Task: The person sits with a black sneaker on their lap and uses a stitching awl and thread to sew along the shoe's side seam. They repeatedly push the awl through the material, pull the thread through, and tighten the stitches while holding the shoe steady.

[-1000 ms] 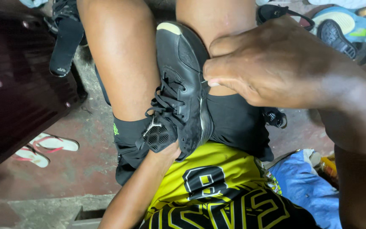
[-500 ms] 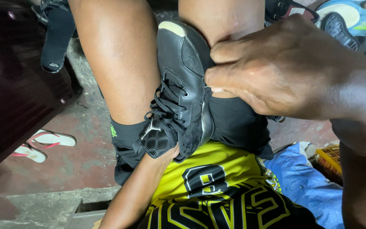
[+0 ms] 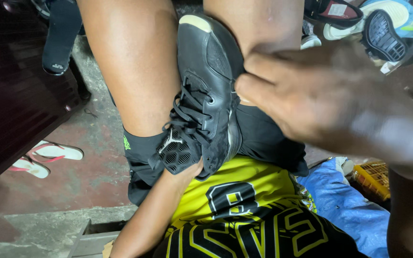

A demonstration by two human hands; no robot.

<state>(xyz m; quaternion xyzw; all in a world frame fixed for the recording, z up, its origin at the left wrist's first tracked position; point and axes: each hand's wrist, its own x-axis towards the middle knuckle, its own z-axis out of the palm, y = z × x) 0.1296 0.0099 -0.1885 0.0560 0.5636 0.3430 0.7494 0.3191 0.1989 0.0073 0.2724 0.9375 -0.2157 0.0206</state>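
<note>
A black lace-up sneaker (image 3: 209, 81) lies wedged between my bare thighs, toe pointing away and laces up. My left forearm runs up from below, and my left hand (image 3: 183, 173) is pushed into the sneaker's opening, so its fingers are hidden inside. My right hand (image 3: 331, 102) comes in from the right, blurred, with its fingers curled together. The tips of thumb and forefinger press on the sneaker's right side by the sole edge. Whether something thin is pinched there I cannot tell.
A dark wooden panel (image 3: 15, 91) fills the left. Pink-strapped flip-flops (image 3: 44, 157) lie on the reddish floor. Other shoes (image 3: 383, 28) are piled at the top right. A blue cloth (image 3: 345, 205) and a yellow crate (image 3: 374, 179) sit at the right.
My right hand stays at the sneaker's right side, shifting only slightly and now blurred. The sneaker and my left arm keep their place between my thighs.
</note>
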